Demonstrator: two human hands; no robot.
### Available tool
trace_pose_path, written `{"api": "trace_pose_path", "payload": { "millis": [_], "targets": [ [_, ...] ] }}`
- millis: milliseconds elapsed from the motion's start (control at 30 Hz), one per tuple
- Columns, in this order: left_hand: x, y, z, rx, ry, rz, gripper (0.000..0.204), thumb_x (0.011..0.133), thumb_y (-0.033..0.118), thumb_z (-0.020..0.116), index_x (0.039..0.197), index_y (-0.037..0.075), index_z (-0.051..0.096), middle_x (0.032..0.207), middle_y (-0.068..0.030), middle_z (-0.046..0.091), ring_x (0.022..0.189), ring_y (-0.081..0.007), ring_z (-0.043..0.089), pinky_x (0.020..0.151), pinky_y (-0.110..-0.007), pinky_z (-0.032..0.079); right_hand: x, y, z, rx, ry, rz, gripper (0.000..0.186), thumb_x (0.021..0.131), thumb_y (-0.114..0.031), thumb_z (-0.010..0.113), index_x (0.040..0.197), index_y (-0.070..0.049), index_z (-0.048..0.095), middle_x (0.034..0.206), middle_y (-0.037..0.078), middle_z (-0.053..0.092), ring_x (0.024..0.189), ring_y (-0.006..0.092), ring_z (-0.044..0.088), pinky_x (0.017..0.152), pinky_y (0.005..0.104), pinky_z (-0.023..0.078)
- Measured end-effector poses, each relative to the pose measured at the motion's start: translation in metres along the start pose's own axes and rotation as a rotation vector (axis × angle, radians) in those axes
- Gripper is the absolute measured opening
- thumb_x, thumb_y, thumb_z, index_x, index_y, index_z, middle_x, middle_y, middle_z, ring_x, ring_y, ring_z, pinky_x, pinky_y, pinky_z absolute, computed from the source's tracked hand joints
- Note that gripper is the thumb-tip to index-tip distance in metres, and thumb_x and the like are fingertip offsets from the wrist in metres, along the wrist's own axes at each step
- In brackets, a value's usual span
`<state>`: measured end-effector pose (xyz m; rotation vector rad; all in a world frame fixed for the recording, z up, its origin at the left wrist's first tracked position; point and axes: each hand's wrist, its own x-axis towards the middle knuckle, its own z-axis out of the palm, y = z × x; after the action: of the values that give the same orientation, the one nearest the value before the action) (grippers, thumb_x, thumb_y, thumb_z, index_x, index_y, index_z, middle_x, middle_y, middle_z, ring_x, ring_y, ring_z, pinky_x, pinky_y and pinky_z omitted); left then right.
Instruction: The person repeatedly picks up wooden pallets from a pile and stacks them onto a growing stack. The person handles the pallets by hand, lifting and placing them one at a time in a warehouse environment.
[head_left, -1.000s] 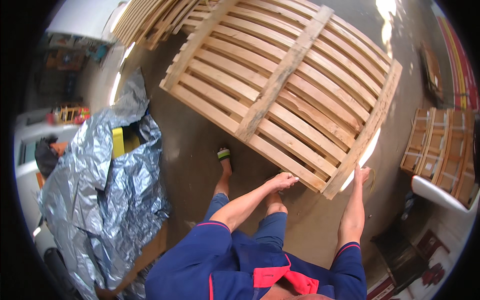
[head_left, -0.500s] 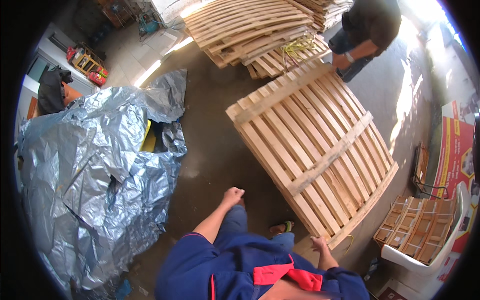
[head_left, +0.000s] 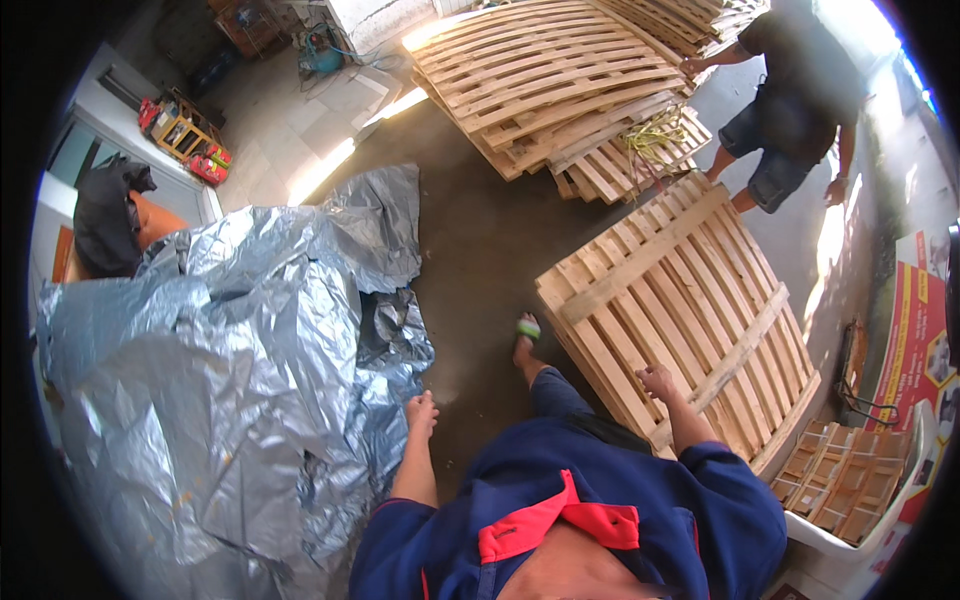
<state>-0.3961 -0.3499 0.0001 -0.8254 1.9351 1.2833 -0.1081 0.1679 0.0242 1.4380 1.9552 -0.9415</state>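
A slatted wooden pallet (head_left: 690, 300) lies low on the floor to the right, in front of me. My right hand (head_left: 657, 383) is over its near left part, holding nothing, its fingers loosely bent and apart. Off to the left, my left hand (head_left: 423, 412) hangs beside the edge of a crumpled silver tarp (head_left: 220, 370), empty, with fingers slightly curled. Past the pallet's far end stands another person (head_left: 795, 110), one hand at a tall stack of pallets (head_left: 550, 70) and the other hanging down.
Yellow-green straps (head_left: 650, 145) lie on the lower pallets of the stack. A white tub (head_left: 850, 540) with small wooden crates (head_left: 845, 475) stands at the right, near a red and yellow banner (head_left: 915, 330). A dark-covered object (head_left: 108, 220) is behind the tarp.
My right hand has let go of the pallet's near corner and come up over the slats. The other person has released the far end and straightened up. My left hand has moved toward the tarp.
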Motion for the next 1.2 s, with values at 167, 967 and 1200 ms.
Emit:
{"api": "trace_pose_path", "payload": {
  "millis": [167,967,1200],
  "targets": [
    [0.023,0.042,0.003,-0.009,-0.077,-0.108,0.028,0.092,0.033,0.06,0.096,0.006,0.053,0.073,-0.0028,0.053,0.05,-0.0134,0.052,0.036,-0.025,0.033,0.089,-0.104,0.021,0.003,-0.088,-0.03,0.039,0.082,-0.033,0.063,0.097,0.004,0.064,0.074,0.016,0.067,0.061,0.0255,0.067,0.045,0.0383,0.054],
    [0.444,0.682,0.349,-0.186,-0.45,0.144,0.08,0.074,0.059,0.073,0.128,0.003,0.052,0.114,-0.0188,0.062,0.108,-0.029,0.06,0.088,-0.051,0.05,0.216,-0.626,0.062,1.765,0.28,0.152,0.072,0.081,-0.038,0.075,0.133,0.0,0.044,0.126,0.012,0.053,0.113,0.0219,0.053,0.091,0.0371,0.048],
    [0.49,0.755,0.353,-0.208,-0.762,0.157,0.09,0.078,0.059,0.067,0.142,0.005,0.036,0.14,-0.0152,0.045,0.125,-0.0332,0.047,0.102,-0.056,0.04,0.172,-0.673,0.054,1.538,0.386,0.425,0.056,0.079,-0.042,0.075,0.112,0.002,0.063,0.102,0.01,0.066,0.093,0.0211,0.062,0.083,0.0337,0.049]
  ]
}}
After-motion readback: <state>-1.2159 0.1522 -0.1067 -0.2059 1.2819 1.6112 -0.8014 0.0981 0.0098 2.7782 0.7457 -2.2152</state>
